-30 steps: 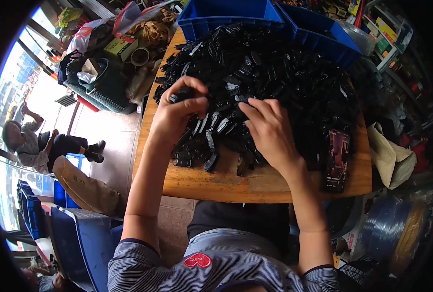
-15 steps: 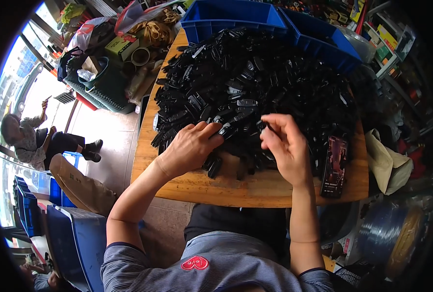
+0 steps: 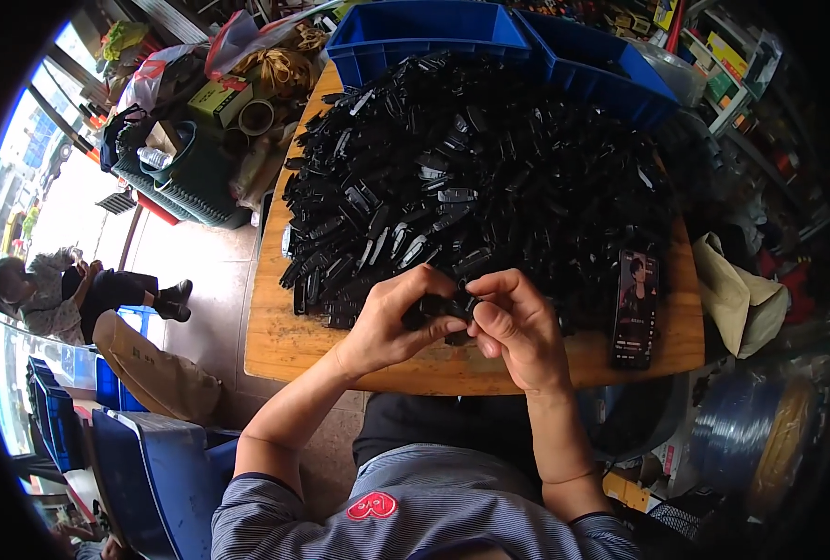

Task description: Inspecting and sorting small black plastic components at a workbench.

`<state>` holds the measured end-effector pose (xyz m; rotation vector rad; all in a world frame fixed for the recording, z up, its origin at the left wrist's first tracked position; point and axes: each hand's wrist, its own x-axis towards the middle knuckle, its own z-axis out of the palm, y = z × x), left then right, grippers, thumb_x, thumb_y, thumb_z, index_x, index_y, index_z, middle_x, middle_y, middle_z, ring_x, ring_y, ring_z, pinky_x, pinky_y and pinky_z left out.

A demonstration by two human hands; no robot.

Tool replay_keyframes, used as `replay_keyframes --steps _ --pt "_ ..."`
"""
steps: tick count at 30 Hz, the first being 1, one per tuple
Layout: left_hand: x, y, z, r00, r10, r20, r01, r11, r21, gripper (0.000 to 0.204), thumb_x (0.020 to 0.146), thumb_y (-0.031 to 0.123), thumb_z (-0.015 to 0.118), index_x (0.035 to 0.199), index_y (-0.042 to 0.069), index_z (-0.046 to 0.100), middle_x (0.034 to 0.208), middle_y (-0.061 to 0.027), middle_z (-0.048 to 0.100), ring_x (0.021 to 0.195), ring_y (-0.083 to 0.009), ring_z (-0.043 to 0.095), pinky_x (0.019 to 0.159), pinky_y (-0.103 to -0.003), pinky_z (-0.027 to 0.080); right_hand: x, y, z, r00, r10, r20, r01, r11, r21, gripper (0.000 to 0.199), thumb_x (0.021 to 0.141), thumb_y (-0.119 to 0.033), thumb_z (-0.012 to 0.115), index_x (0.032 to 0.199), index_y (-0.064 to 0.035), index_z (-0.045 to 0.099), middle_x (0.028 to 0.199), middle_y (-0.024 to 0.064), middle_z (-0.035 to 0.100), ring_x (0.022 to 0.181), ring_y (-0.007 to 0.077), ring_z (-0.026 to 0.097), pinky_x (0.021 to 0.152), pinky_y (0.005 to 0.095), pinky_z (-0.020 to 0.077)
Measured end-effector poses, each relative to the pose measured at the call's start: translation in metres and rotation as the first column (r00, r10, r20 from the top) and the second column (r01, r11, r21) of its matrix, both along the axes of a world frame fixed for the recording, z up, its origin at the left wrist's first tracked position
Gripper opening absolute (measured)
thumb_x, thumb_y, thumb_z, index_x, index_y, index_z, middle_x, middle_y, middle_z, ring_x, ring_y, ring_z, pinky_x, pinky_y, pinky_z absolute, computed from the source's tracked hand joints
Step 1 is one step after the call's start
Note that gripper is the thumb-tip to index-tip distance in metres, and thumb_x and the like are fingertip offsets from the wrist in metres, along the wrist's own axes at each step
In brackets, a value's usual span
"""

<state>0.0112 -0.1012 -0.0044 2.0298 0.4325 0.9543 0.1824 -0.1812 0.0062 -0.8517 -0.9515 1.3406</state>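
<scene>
Close to the table's front edge, my two hands meet. My left hand (image 3: pixel 391 322) is closed around a black plastic part (image 3: pixel 441 306), its thumb along the near side; the fingers cover much of the part. Pressed up to that part's right end, my right hand (image 3: pixel 524 336) pinches a small black piece, mostly hidden by thumb and fingertips. Just beyond both hands spreads a large heap of black plastic parts (image 3: pixel 517 177), some with shiny grey faces. The heap lies on a wooden table (image 3: pixel 312 350).
Two blue bins, one (image 3: pixel 424 47) at the far edge and another (image 3: pixel 601 79) right of it, border the heap. A phone (image 3: pixel 633 308) with a lit screen lies at the table's right. A blue chair (image 3: pixel 153 476) stands at lower left; a person (image 3: pixel 55 299) sits beyond.
My left hand has left the heap's edge with a black part and come right and nearer. My right hand has moved left and nearer, bringing its small black piece against that part.
</scene>
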Motion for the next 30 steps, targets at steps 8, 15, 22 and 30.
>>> replay_keyframes --steps 8,15,22,30 --pt "0.0 0.003 0.02 1.0 -0.001 -0.029 0.003 0.999 0.052 0.04 0.069 0.029 0.077 0.094 0.003 0.06 0.083 -0.0078 0.062 0.072 -0.019 0.061 0.063 -0.028 0.047 0.001 -0.007 0.007 0.975 0.029 -0.219 -0.055 0.992 -0.111 0.025 0.085 -0.023 0.064 0.098 -0.0065 0.051 0.067 0.0044 0.055 0.042 0.0034 0.037 0.039 0.0172 0.0313" --pt "0.003 0.0 0.019 0.999 -0.047 0.011 0.045 0.985 0.168 0.038 0.067 0.027 0.078 0.09 0.003 0.061 0.078 -0.0071 0.059 0.07 -0.0205 0.059 0.061 -0.029 0.044 0.001 -0.008 0.005 0.97 0.08 -0.23 -0.108 0.988 -0.111 0.025 0.083 -0.02 0.065 0.098 -0.005 0.051 0.068 0.0055 0.056 0.046 0.0068 0.046 0.039 0.0183 0.0355" --pt "0.001 -0.017 0.026 0.995 -0.073 0.063 0.079 0.991 -0.104 0.036 0.067 0.026 0.079 0.087 0.003 0.061 0.074 -0.0074 0.059 0.064 -0.0164 0.056 0.059 -0.027 0.042 -0.013 -0.019 -0.009 0.941 0.144 -0.307 -0.188 0.975 -0.118 0.036 0.084 -0.029 0.065 0.104 -0.0033 0.051 0.085 0.0075 0.057 0.065 0.012 0.057 0.056 0.0227 0.0487" --pt "0.017 -0.027 0.019 0.986 -0.161 0.032 0.157 0.868 -0.472 0.039 0.073 0.028 0.077 0.094 0.0 0.059 0.079 -0.0004 0.057 0.074 -0.0072 0.051 0.066 -0.024 0.042 -0.004 -0.01 -0.01 0.869 -0.336 0.363 0.196 0.908 0.37 0.028 0.087 -0.029 0.06 0.099 -0.003 0.057 0.103 0.0084 0.051 0.089 0.0141 0.052 0.075 0.026 0.0441"
